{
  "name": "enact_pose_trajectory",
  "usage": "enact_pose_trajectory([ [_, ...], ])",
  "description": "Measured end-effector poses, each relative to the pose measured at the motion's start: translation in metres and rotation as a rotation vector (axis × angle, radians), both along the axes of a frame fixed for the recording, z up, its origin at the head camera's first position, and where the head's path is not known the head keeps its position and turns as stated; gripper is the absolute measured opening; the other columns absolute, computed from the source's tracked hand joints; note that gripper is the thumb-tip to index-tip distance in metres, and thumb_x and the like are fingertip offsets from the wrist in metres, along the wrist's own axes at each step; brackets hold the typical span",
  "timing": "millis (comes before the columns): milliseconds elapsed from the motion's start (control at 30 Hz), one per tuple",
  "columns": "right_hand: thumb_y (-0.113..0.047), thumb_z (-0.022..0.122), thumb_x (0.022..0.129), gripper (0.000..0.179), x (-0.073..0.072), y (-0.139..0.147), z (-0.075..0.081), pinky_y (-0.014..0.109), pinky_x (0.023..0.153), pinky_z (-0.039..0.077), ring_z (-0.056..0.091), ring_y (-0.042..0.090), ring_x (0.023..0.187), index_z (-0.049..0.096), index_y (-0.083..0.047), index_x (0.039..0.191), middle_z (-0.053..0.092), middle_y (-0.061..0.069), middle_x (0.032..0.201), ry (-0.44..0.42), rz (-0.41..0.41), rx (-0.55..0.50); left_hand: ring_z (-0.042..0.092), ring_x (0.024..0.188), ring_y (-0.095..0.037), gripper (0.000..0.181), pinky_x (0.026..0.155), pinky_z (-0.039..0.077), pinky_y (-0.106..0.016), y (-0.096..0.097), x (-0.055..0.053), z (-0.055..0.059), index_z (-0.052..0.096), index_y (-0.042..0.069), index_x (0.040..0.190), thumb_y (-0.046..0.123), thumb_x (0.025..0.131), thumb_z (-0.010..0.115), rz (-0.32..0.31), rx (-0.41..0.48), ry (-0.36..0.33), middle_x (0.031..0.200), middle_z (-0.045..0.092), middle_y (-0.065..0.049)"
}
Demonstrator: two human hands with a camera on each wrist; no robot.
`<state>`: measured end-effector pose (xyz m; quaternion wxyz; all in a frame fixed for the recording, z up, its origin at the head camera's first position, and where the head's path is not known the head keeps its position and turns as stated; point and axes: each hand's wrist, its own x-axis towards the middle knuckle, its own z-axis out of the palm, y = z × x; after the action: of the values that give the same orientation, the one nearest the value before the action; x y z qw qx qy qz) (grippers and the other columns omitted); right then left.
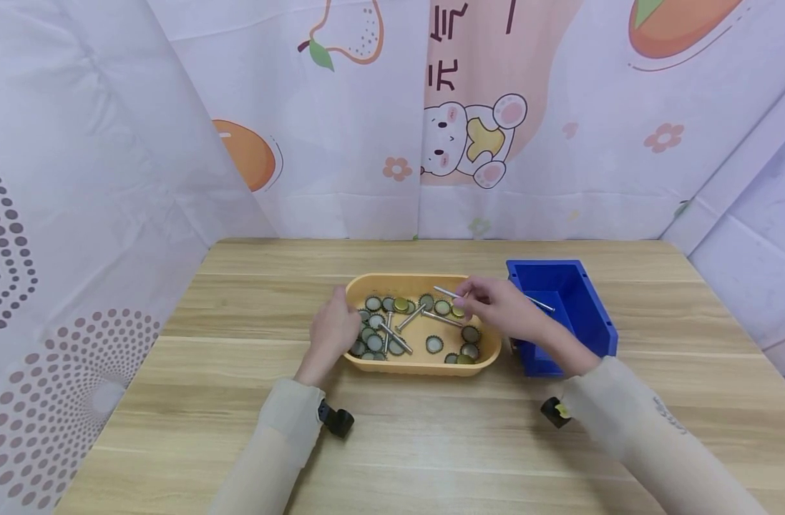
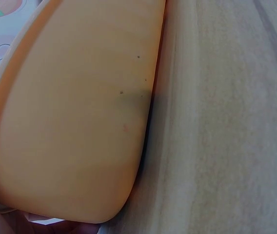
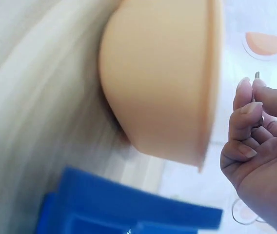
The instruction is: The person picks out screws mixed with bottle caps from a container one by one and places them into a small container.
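Head view, hands at tray ends, slim gap to blue bin

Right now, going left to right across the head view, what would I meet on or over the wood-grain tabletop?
The left hand at the tray's left end → the oval orange-yellow plastic tray holding round metal bottle caps → the rectangular blue plastic bin.

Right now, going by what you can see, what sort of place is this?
Probably a makeshift indoor work corner: a printed curtain hangs behind a wooden table, where a tray of bottle caps sits beside a blue bin.
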<state>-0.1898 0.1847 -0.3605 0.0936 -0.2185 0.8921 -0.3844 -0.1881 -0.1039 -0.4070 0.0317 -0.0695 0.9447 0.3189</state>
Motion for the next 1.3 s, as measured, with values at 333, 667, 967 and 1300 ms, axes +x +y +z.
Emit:
enact_pose_trajectory([
  [333, -0.028, 0.055, 0.101, 0.023, -0.005, 0.022, 0.028, 0.027, 0.052, 0.043, 0.054, 0.021, 0.060, 0.065, -0.008, 0.107, 0.067, 0.008, 0.081, 0.045, -0.085, -0.011, 0.063, 0.085, -0.032, 0.042, 0.072, 0.048, -0.043, 0.000, 0.000, -0.001, 0.046, 0.004, 0.133, 0.016, 0.093, 0.047, 0.002, 0.003, 0.010, 0.108, 0.067, -0.019],
  [667, -0.030, 0.053, 0.102, 0.026, -0.007, 0.043, 0.042, 0.025, 0.052, 0.042, 0.053, 0.018, 0.060, 0.064, -0.008, 0.107, 0.067, 0.008, 0.081, 0.107, -0.149, -0.008, 0.064, 0.086, -0.032, 0.043, 0.073, 0.048, -0.044, 0.000, 0.002, 0.000, 0.046, 0.004, 0.134, 0.016, 0.093, 0.047, 0.004, 0.004, 0.013, 0.110, 0.067, -0.019],
  [967, -0.020, 0.044, 0.105, 0.028, -0.013, 0.067, 0.038, 0.025, 0.050, 0.041, 0.052, 0.019, 0.055, 0.059, 0.003, 0.113, 0.066, 0.013, 0.079, 0.160, -0.143, -0.018, 0.063, 0.087, -0.031, 0.044, 0.070, 0.047, -0.041, 0.000, 0.001, -0.001, 0.045, 0.005, 0.136, 0.017, 0.094, 0.046, 0.003, 0.008, 0.011, 0.112, 0.067, -0.019],
  [1300, -0.023, 0.045, 0.105, 0.031, -0.013, 0.088, 0.040, 0.025, 0.054, 0.044, 0.056, 0.015, 0.056, 0.055, 0.005, 0.115, 0.069, 0.015, 0.081, 0.127, -0.202, 0.080, 0.063, 0.087, -0.031, 0.044, 0.071, 0.047, -0.042, 0.000, 0.000, -0.002, 0.045, 0.006, 0.136, 0.017, 0.094, 0.047, 0.010, 0.018, 0.009, 0.114, 0.066, -0.018],
])
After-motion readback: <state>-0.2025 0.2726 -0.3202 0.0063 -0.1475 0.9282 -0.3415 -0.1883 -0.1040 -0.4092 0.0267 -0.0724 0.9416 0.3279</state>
